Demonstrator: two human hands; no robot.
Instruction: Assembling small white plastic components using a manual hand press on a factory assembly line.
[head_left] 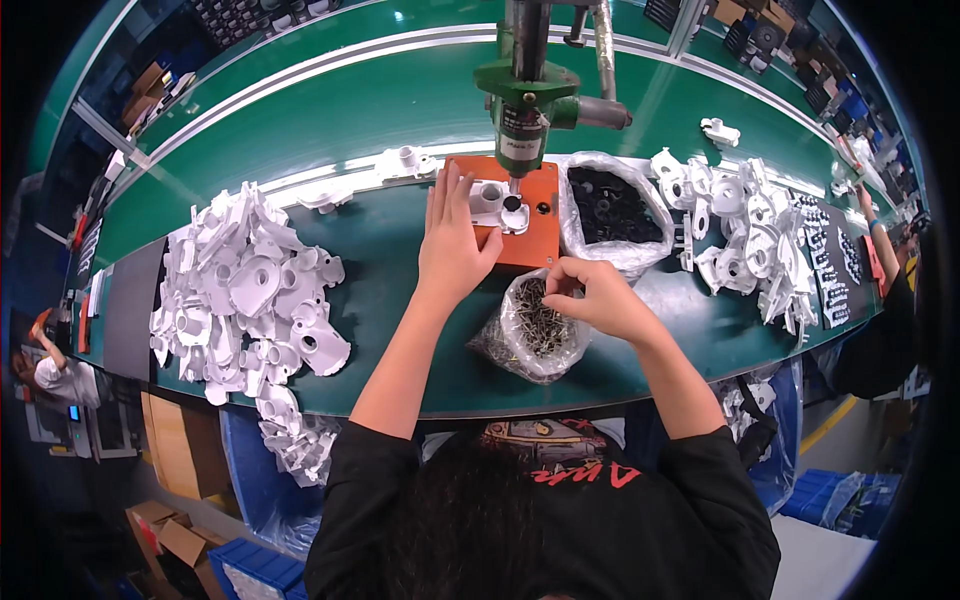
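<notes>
My left hand (455,238) lies with its fingers stretched out along the left side of the orange block (540,243). Its thumb and fingers border a white plastic part (488,200) on that block. A small black piece (512,203) sits on the part, under the tip of a green press (524,120). Over the right rim of a clear bag of small metal pins or screws (540,322), my right hand (597,297) has thumb and fingers pinched together. Whatever is between those fingertips is too small to make out.
An open bag of black rings (612,210) stands right of the block. White plastic parts are heaped at left (255,285) and right (750,225) on the green table (400,385). Blue bins (265,480) stand below its front edge. Another person's arm (868,210) shows far right.
</notes>
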